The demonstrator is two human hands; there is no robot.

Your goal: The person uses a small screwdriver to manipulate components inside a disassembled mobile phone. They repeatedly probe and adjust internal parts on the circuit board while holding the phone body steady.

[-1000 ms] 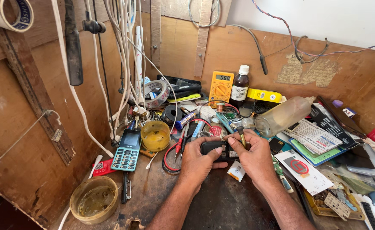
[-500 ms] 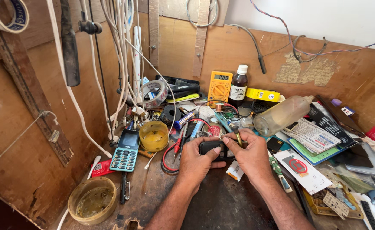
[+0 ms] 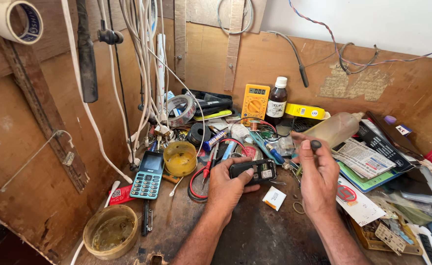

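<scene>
My left hand [image 3: 228, 185] grips a small black phone [image 3: 253, 171] with its back cover off, held just above the cluttered wooden bench [image 3: 255, 235]. My right hand [image 3: 316, 174] is raised to the right of it, pinching a small dark tool tip [image 3: 316, 145] between thumb and fingers. A small white battery-like block [image 3: 274, 198] lies on the bench between my two hands.
A teal keypad phone [image 3: 148, 175], yellow cup [image 3: 179, 158], red probe leads [image 3: 201, 179], yellow multimeter [image 3: 255, 100], brown bottle [image 3: 276, 102], plastic squeeze bottle [image 3: 335, 128] and papers [image 3: 361, 159] crowd the bench. White cables [image 3: 142, 64] hang at left. A round tub [image 3: 110, 231] sits front left.
My right hand has lifted off the black phone and moved right and up, now holding a small dark tool. My left hand still holds the phone.
</scene>
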